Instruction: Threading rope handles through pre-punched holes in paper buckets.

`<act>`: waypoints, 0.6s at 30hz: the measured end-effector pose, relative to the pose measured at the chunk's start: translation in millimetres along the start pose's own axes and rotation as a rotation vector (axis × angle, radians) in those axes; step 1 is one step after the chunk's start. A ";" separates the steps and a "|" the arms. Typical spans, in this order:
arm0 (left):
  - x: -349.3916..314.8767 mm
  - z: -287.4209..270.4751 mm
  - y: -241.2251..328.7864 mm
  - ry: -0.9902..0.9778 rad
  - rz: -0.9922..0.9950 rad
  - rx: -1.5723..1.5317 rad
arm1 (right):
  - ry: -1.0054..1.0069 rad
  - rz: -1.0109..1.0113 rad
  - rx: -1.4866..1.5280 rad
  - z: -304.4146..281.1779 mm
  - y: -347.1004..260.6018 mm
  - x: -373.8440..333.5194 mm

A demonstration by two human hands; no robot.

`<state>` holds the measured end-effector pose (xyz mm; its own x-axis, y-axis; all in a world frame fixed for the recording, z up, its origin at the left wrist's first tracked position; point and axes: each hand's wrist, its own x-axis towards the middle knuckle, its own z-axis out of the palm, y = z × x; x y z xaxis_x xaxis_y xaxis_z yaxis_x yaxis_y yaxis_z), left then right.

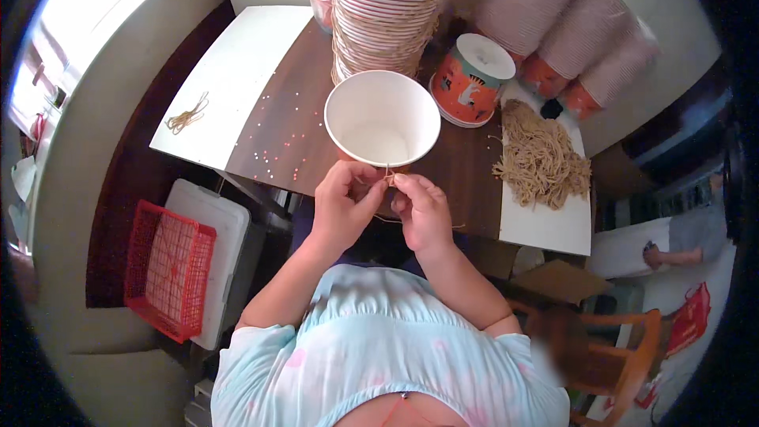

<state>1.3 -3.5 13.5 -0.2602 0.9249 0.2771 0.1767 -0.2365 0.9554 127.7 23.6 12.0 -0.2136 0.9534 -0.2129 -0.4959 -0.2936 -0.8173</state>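
Note:
A white-lined paper bucket (382, 115) stands in front of me, its mouth tilted slightly toward me. My left hand (345, 202) and my right hand (427, 207) meet at its near side, just below the rim. Both are closed, thumbs and fingertips pinching a thin tan cord (389, 178) between them. A loose length of similar cord hangs beneath my hands. Fingers hide most of where the cord meets the bucket, so I cannot tell whether it is knotted.
Behind the bucket rises a tall stack of nested buckets (387, 24). An upturned orange bucket (468, 83) stands right of it. Tan cords (545, 154) lie heaped at right, a few more (188, 115) at left. Wrapped stacks (545, 0) line the back; a red basket (168, 269) sits lower left.

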 end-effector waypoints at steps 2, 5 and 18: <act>-3.0 0.6 -3.2 0.034 0.017 -0.030 | 0.028 -0.038 -0.014 -0.3 2.9 -1.4; -2.3 0.8 1.7 0.040 0.312 0.138 | 0.020 -0.017 -0.021 -4.2 6.5 2.1; -3.9 -1.6 1.0 0.044 0.363 0.250 | 0.035 -0.098 -0.120 -6.1 10.0 0.1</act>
<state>1.0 -7.9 13.6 -0.1786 0.7802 0.5995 0.4867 -0.4595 0.7429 127.8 21.1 0.5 -0.1382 0.9796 -0.1457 -0.4088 -0.1904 -0.8926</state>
